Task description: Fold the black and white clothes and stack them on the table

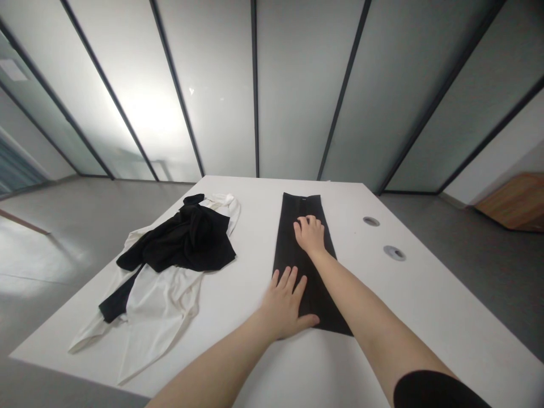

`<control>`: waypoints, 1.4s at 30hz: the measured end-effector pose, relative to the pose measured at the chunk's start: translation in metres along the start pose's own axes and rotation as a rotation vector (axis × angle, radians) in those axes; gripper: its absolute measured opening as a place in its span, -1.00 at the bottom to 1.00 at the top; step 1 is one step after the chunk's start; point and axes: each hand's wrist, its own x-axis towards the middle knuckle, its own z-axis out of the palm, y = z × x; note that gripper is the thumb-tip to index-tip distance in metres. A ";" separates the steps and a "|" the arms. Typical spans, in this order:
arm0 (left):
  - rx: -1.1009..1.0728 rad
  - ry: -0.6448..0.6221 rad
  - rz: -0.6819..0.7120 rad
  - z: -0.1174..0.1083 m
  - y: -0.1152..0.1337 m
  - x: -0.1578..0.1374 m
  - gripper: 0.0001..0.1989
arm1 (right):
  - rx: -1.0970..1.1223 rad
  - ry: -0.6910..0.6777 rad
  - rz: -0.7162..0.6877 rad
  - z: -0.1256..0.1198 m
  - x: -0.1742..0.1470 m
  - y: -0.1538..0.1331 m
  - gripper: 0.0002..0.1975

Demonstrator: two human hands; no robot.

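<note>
At 12 o'clock, black trousers [292,253] lie flat, seemingly folded lengthwise; left hand [283,309] spread on them, right hand [311,233] loosely curled. At 10 o'clock, black garment [195,241] over white garment [164,297]: crumpled, unfolded.

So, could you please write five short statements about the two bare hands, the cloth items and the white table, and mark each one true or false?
1. The left hand and right hand both touch the long, flat black cloth garment. True.
2. The crumpled black cloth lies on the crumpled white cloth. True.
3. Both crumpled cloths lie to the right of the long garment. False: they lie to its left.
4. The white table has two round grey fittings. True.
5. The left hand is farther from the person's body than the right hand. False: the right hand is farther.
</note>
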 end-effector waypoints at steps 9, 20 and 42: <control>-0.016 0.001 0.128 -0.016 0.014 0.010 -0.45 | -0.017 -0.134 0.041 0.004 0.009 0.001 -0.44; -0.083 -0.108 0.356 -0.019 0.004 0.012 -0.66 | 0.017 -0.238 -0.019 0.014 0.022 0.009 -0.29; -0.519 -0.265 0.474 -0.025 0.011 0.002 -0.57 | -0.056 -0.232 -0.072 -0.011 -0.044 0.038 -0.35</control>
